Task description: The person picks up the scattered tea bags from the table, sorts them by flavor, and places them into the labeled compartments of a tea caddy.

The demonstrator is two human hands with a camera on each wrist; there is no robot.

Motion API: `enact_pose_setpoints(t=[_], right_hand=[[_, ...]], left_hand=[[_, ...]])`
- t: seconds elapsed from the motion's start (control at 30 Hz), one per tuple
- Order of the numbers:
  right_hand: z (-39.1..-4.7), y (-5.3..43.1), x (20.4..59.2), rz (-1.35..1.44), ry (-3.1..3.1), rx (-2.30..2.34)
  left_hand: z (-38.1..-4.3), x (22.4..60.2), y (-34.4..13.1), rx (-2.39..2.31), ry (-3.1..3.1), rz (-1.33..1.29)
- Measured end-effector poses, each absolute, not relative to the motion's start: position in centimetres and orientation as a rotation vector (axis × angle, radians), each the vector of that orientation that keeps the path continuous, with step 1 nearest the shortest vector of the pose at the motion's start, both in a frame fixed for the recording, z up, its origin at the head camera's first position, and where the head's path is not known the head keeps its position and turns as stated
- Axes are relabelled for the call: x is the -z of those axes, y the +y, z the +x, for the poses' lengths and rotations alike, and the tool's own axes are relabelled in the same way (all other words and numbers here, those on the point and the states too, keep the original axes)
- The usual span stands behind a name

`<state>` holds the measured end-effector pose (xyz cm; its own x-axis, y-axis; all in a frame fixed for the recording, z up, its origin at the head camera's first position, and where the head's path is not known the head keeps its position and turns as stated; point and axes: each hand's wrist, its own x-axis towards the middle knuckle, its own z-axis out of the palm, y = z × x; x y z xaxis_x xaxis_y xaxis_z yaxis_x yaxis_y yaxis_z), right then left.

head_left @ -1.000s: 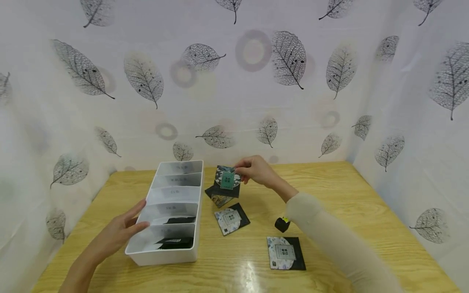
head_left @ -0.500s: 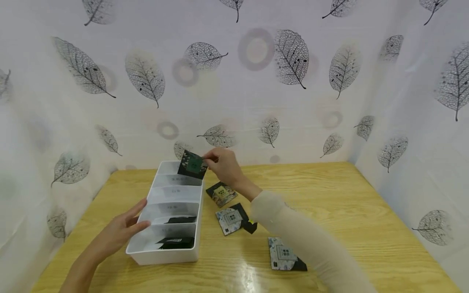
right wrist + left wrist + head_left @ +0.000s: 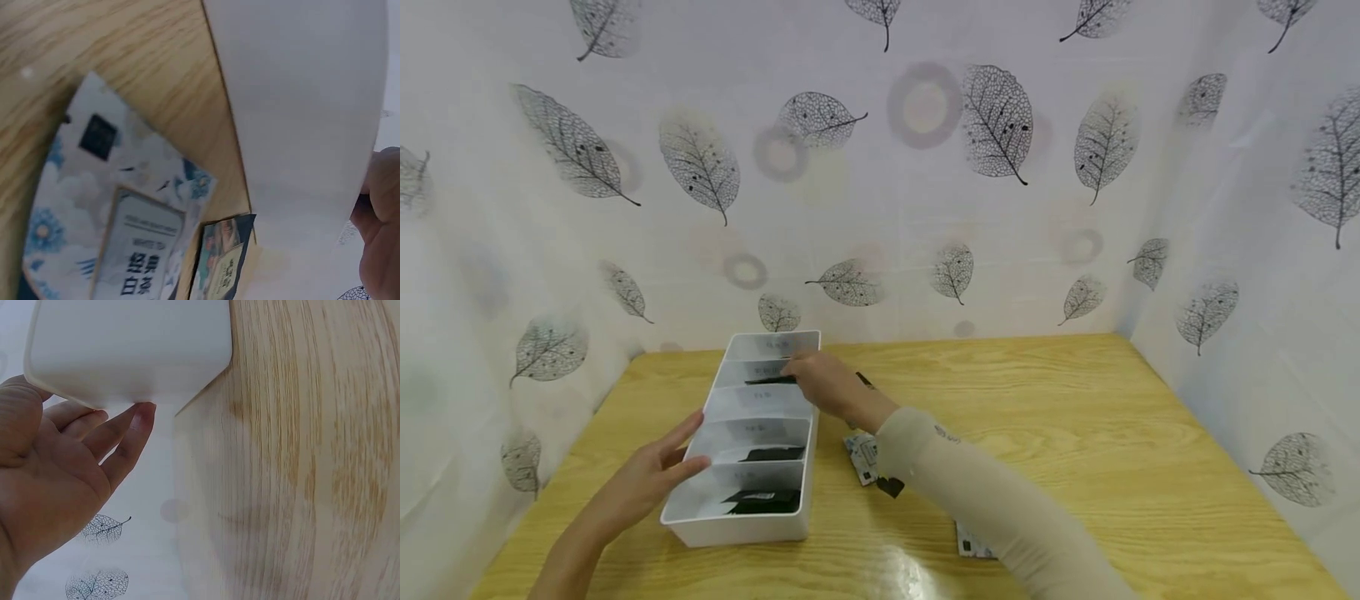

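Note:
A white box [image 3: 737,529] divided into several compartments stands on the table's left half. My left hand [image 3: 647,471] holds its left side, thumb over the rim; in the left wrist view the fingertips [image 3: 144,415] touch the outer wall. My right hand [image 3: 827,387] reaches over the far right rim. Its fingers pinch a dark sachet [image 3: 767,381], which is low in the second compartment from the back. The grip itself is partly hidden. Dark sachets [image 3: 763,502] lie in the nearest compartment, and another dark sachet [image 3: 775,454] is in the one behind it.
Right of the box lie a pale floral sachet [image 3: 62,200] and a darker patterned sachet [image 3: 219,259]. Another floral sachet [image 3: 973,542] is nearer the front, mostly behind the right sleeve [image 3: 985,500]. A leaf-print curtain [image 3: 880,200] hangs behind the wooden table [image 3: 1112,417].
My right hand has carried the green-labelled dark sachet left from above the table, over the rim, and down into the box. The left hand stays on the box.

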<state>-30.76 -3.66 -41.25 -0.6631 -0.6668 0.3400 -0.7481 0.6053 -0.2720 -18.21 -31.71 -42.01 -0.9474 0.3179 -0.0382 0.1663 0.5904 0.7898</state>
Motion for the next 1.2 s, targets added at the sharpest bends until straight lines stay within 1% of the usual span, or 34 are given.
enact_pose_setpoints(t=[0.23, 0.33, 0.43, 0.63, 0.9, 1.03, 1.2], right_hand=[[-30.5, -4.0, 40.9, 1.226, -2.776, -0.447], [-30.3, -3.7, 40.7, 1.242, -2.788, -0.524], [-30.4, -2.9, 40.6, 1.229, -2.74, -0.706], [-30.3, 0.7, 39.7, 1.178, -2.554, -0.94], [-29.6, 6.6, 40.4, 1.021, -2.654, -1.06], [-28.5, 9.0, 41.0, 0.977, -2.721, -1.08], [-26.5, 11.6, 41.7, 1.022, -2.806, -1.108]], left_hand=[[-18.2, 42.0, -31.7, -1.293, 2.622, 0.413], [-18.2, 42.0, -31.6, -1.298, 2.619, 0.402], [-18.1, 42.0, -31.6, -1.297, 2.624, 0.396], [-18.2, 42.0, -31.7, -1.288, 2.634, 0.408], [-18.3, 41.8, -31.9, -1.22, 2.626, 0.389], [-18.3, 41.8, -31.9, -1.239, 2.619, 0.394], [-18.3, 42.0, -31.8, -1.26, 2.616, 0.404]])
